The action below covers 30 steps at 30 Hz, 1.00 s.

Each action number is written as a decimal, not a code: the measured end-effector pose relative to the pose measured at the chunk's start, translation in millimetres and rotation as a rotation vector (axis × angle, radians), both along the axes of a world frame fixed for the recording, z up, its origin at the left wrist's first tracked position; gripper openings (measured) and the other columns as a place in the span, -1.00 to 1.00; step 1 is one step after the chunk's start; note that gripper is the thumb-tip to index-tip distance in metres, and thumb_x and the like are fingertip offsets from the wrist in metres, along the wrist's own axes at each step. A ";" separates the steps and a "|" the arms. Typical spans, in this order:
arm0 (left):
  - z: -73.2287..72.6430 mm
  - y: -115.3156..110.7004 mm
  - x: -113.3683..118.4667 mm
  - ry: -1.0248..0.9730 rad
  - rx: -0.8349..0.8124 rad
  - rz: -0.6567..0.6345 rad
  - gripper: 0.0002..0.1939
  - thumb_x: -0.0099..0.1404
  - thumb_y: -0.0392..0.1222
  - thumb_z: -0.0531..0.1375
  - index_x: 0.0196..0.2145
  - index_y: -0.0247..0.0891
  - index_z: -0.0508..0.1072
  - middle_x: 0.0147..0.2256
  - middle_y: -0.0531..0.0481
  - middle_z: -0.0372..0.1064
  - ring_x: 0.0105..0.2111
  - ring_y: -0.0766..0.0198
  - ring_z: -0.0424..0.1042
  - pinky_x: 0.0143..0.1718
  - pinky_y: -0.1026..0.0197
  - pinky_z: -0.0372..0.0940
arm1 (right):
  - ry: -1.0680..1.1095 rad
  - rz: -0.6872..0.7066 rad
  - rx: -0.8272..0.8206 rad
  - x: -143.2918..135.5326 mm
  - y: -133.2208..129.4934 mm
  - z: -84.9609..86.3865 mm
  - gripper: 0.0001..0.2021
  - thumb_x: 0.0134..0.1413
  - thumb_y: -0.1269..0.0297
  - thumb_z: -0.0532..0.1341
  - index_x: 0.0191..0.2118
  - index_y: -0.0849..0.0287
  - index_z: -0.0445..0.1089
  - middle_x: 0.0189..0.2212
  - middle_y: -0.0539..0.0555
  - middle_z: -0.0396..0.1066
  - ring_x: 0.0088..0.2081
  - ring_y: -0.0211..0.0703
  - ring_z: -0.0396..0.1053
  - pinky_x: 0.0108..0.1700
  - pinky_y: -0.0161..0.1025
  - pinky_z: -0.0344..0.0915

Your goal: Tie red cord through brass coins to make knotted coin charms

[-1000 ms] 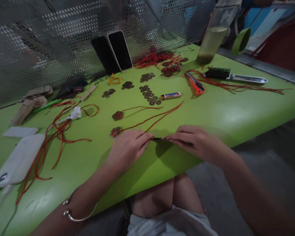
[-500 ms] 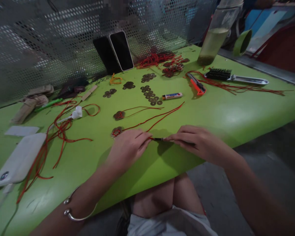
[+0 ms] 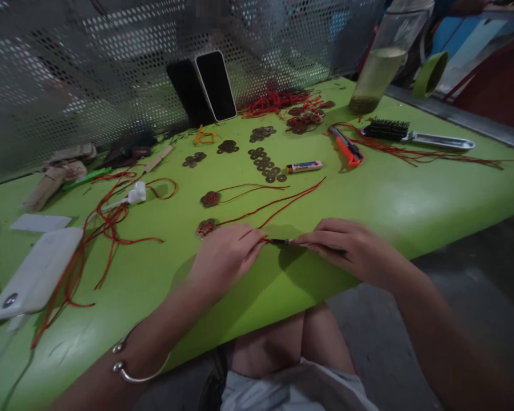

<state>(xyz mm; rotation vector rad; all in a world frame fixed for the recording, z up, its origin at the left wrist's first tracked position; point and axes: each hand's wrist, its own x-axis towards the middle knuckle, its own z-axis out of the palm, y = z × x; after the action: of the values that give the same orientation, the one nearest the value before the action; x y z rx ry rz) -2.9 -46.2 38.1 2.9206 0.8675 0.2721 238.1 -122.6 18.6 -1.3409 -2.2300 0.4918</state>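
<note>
Near the front edge of the green table [image 3: 402, 200], my left hand [image 3: 225, 254] and my right hand [image 3: 346, 246] face each other and pinch the two ends of a short stretch of red cord [image 3: 276, 241] with a dark piece on it. The cord runs back from my left hand to a knotted coin piece [image 3: 205, 227]. A second coin piece [image 3: 209, 198] with red cord tails lies just behind it. A metal bangle [image 3: 132, 371] sits on my left wrist.
Loose coins [image 3: 263, 164] lie mid-table beside a lighter [image 3: 304, 166], an orange box cutter [image 3: 346, 146] and a brush [image 3: 405, 132]. Two phones [image 3: 205, 85] lean on the perforated screen. A bottle [image 3: 379, 57] stands at back right; a white power bank [image 3: 34, 274] and tangled cords [image 3: 103, 228] lie left.
Both hands stay pinched on the cord in the same spot. Only the view has shifted slightly.
</note>
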 end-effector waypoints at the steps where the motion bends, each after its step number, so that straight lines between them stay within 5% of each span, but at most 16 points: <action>1: 0.1 -0.1 0.1 0.004 -0.005 0.003 -0.80 0.33 -0.24 0.07 -0.16 -0.29 0.44 -0.34 -0.06 0.44 -0.32 0.19 0.41 -0.29 0.15 0.30 | -0.004 0.000 0.002 -0.1 0.2 0.2 -0.72 0.26 0.31 0.01 -0.02 0.06 0.38 -0.30 0.08 0.37 -0.28 -0.22 0.33 -0.25 -0.33 0.22; 30: -1.2 -0.3 -0.3 -0.009 -0.029 0.009 -0.80 0.32 -0.27 0.07 -0.15 -0.30 0.44 -0.35 -0.07 0.43 -0.30 0.20 0.40 -0.27 0.16 0.30 | 0.004 -0.005 0.022 -1.8 0.6 -1.8 -0.72 0.26 0.30 0.02 -0.01 0.05 0.39 -0.31 0.09 0.38 -0.29 -0.23 0.35 -0.27 -0.33 0.25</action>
<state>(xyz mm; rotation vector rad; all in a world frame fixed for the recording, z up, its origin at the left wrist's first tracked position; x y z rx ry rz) -3.2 -46.6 36.9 2.8871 0.8765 0.2706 236.3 -122.0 16.8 -1.3324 -2.2220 0.4673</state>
